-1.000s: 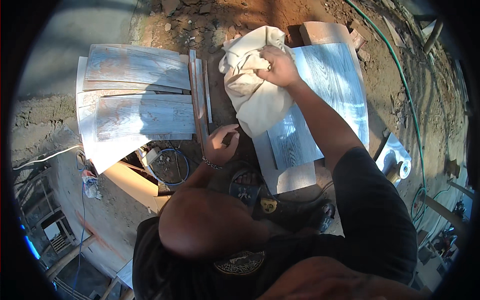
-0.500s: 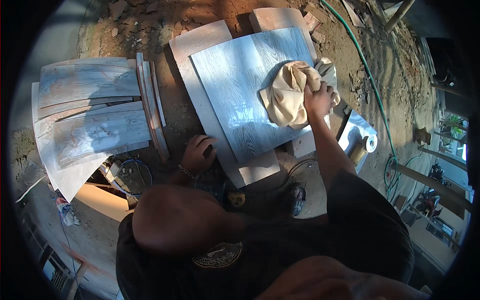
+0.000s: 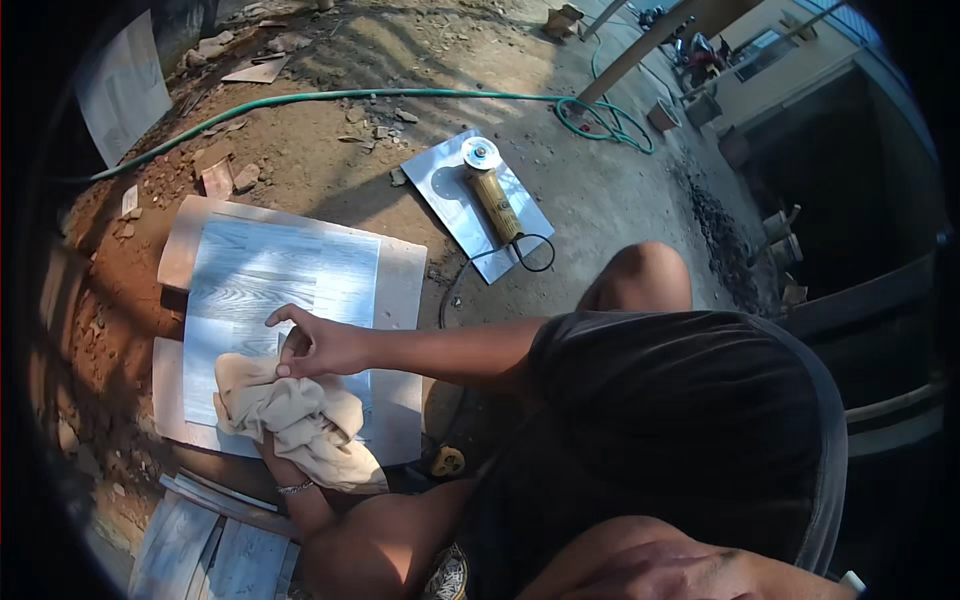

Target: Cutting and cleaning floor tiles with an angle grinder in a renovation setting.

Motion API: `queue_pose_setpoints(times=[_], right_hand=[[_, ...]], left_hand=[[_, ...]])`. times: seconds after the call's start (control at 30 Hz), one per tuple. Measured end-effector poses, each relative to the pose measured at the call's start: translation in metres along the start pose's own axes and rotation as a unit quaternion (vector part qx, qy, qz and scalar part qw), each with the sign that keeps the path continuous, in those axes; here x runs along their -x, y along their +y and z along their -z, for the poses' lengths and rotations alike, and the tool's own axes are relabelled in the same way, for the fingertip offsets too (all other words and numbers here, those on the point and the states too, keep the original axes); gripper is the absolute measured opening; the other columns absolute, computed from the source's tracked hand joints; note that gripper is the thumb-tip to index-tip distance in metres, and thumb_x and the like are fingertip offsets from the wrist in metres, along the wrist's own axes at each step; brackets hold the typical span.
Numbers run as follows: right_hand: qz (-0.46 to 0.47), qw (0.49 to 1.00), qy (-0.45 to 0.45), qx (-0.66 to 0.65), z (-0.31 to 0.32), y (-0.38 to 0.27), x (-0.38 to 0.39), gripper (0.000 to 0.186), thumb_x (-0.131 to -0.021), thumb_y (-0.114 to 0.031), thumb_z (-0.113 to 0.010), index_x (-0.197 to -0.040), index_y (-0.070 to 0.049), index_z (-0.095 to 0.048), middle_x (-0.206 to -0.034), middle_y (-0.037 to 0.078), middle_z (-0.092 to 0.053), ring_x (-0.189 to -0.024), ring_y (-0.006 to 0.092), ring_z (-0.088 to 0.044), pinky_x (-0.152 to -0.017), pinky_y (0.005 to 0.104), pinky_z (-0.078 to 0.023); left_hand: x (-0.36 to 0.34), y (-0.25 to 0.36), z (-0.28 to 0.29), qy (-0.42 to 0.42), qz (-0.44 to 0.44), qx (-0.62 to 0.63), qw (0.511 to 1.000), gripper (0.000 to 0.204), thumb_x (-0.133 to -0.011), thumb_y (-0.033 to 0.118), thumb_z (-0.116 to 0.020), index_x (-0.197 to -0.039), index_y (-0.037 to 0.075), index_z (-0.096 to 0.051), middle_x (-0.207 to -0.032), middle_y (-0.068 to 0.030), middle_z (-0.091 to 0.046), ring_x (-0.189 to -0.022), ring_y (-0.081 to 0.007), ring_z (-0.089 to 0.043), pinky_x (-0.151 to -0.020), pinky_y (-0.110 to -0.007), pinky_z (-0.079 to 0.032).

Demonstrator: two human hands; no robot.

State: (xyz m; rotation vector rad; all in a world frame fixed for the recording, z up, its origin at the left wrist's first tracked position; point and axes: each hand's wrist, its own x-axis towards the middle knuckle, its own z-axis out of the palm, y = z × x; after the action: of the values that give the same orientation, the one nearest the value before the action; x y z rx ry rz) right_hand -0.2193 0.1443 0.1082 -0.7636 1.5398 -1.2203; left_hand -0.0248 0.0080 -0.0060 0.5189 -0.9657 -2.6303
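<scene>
A crumpled beige cloth (image 3: 300, 405) is bunched over the near left part of a grey wood-patterned tile (image 3: 270, 265). My left hand (image 3: 275, 455) reaches up beneath the cloth with its fingers mostly covered; it appears to grip the cloth from below. A chain bracelet shows at that wrist. Over the tile, my right hand (image 3: 325, 345) has its index finger stretched out and its thumb apart, the thumb tip at the upper edge of the cloth. Whether the thumb touches the cloth is hard to tell. The tile lies on pale slabs (image 3: 402, 300).
An angle grinder (image 3: 492, 200) with its cord rests on another tile (image 3: 435, 165) to the right. A green hose (image 3: 400, 94) crosses the ground behind. Wood-patterned tile pieces (image 3: 170, 545) lie at the lower left; broken rubble (image 3: 218, 175) lies beyond the slabs.
My view has turned toward the right. The cloth has moved from the tile's right side to its near left part, over my left hand. My right hand's fingers have loosened from the cloth.
</scene>
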Motion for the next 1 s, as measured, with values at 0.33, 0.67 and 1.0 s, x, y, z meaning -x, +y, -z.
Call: queue_pose_setpoints(times=[0.33, 0.67, 1.0], right_hand=[[0.108, 0.83, 0.154, 0.524, -0.032, 0.092, 0.032, 0.098, -0.065, -0.038, -0.085, -0.153, -0.031, -0.041, -0.16, 0.017, -0.029, -0.148, 0.0446, -0.023, -0.113, 0.066, -0.027], [0.208, 0.831, -0.058, 0.513, 0.011, 0.099, -0.052, 0.097, -0.063, -0.049, -0.085, -0.15, -0.041, -0.043, -0.165, 0.025, -0.015, -0.152, 0.048, -0.016, -0.114, 0.0747, -0.015], [0.113, 0.845, 0.203, 0.483, 0.024, 0.01, -0.273, 0.067, -0.076, -0.05, -0.074, -0.129, -0.011, -0.057, -0.112, 0.022, -0.07, -0.115, 0.0409, -0.063, -0.095, 0.0484, -0.051]], left_hand=[[0.031, -0.05, -0.011, 0.118, -0.054, -0.862, 0.49, 0.077, -0.085, 0.041, -0.073, -0.149, 0.009, -0.045, -0.158, -0.021, -0.034, -0.148, -0.0389, -0.029, -0.118, -0.054, -0.027], [0.138, -0.054, 0.028, 0.235, -0.178, -0.792, 0.534, 0.06, -0.093, 0.046, -0.062, -0.139, 0.009, -0.058, -0.153, -0.0243, -0.04, -0.138, -0.0469, -0.039, -0.11, -0.064, -0.032], [0.172, -0.019, 0.027, 0.316, -0.057, -0.749, 0.58, 0.063, -0.075, 0.015, -0.081, -0.135, 0.018, -0.061, -0.147, -0.0136, -0.045, -0.136, -0.0386, -0.04, -0.112, -0.054, -0.03]])
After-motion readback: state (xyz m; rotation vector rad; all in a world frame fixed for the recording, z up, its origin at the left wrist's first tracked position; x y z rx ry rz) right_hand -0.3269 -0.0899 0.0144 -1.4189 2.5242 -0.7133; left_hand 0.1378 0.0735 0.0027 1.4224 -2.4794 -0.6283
